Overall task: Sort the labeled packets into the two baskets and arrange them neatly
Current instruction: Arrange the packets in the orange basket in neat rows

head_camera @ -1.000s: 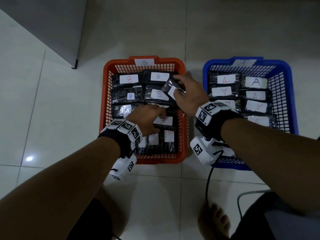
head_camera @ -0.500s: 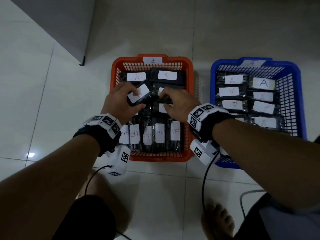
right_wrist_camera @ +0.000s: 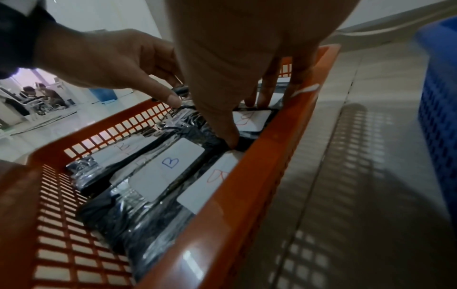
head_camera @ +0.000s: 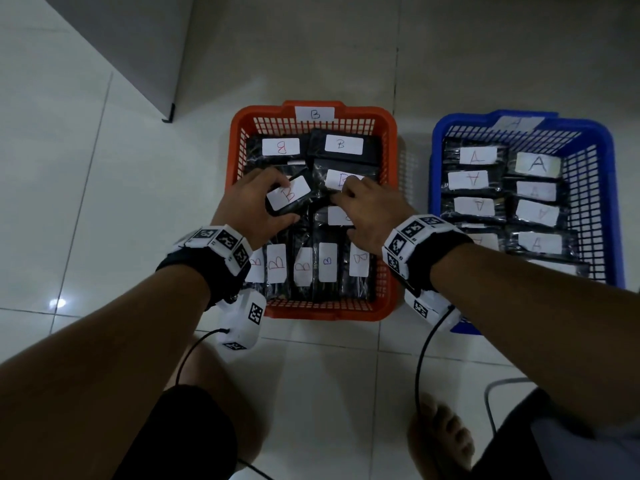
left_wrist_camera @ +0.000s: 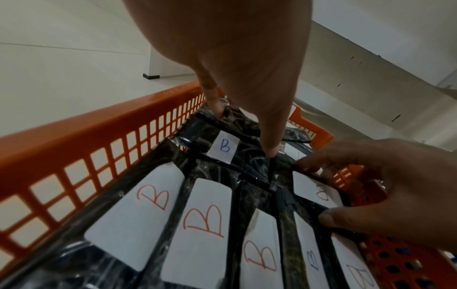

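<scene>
From my remote feed, this reads as an indoor room with a glossy white tiled floor [head_camera: 104, 168], where a grey cabinet [head_camera: 131, 46] stands on a black foot [head_camera: 167, 116]. In the right-wrist view, seated people [right_wrist_camera: 39, 93] and white chairs [right_wrist_camera: 14, 117] fill the bright background, suggesting a shared workspace.

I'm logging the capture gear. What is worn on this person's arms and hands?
Both forearms and hands are bare, no sleeves or gloves. The left hand and right hand each have a black wrist strap ringed with white black-patterned marker tiles, plus a white camera box trailing a black cable.
</scene>
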Demonstrator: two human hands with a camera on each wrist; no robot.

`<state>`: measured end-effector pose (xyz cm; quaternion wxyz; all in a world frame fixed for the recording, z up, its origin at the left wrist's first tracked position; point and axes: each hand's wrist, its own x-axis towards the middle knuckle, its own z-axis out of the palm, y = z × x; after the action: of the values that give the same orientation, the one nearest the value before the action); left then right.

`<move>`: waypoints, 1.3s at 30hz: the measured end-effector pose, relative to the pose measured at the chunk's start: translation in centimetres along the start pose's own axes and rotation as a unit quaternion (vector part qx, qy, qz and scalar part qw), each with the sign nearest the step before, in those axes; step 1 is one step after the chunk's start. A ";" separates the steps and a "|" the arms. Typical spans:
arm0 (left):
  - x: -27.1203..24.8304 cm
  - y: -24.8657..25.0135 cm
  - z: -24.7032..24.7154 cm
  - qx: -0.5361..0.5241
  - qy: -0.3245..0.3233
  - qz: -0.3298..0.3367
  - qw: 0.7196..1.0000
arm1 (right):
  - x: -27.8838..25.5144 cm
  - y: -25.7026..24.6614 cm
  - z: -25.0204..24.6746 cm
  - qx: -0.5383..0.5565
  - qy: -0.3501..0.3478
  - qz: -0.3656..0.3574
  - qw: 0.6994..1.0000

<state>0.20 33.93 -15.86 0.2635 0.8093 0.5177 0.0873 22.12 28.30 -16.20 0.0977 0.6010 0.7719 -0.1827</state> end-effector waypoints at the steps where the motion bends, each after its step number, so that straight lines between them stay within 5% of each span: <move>1: 0.0 0.1 0.0 -0.001 -0.001 -0.001 1.000 | 0.0 0.0 0.0 0.000 0.001 -0.001 1.000; 15: -0.4 0.6 0.0 0.005 -0.035 0.010 0.999 | -0.4 0.7 0.2 0.064 0.003 -0.029 0.998; 17: -0.5 0.9 0.2 0.015 -0.056 0.017 0.998 | -0.9 0.9 0.1 0.095 0.045 -0.035 0.994; 22: 0.1 2.3 1.1 0.026 -0.103 0.057 0.993 | -2.0 2.3 -0.2 0.169 0.228 0.135 0.949; 27: 1.4 4.0 2.4 0.051 -0.112 0.108 0.986 | -2.5 3.2 0.7 0.243 0.206 0.253 0.914; 39: 0.6 5.3 3.5 0.108 -0.194 0.195 0.955 | -1.7 2.8 2.0 0.388 0.117 0.320 0.856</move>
<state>6.16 31.57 -16.16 0.2476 0.9196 0.2950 -0.0779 25.15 26.58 -17.90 -0.1814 0.8210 0.4087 -0.3549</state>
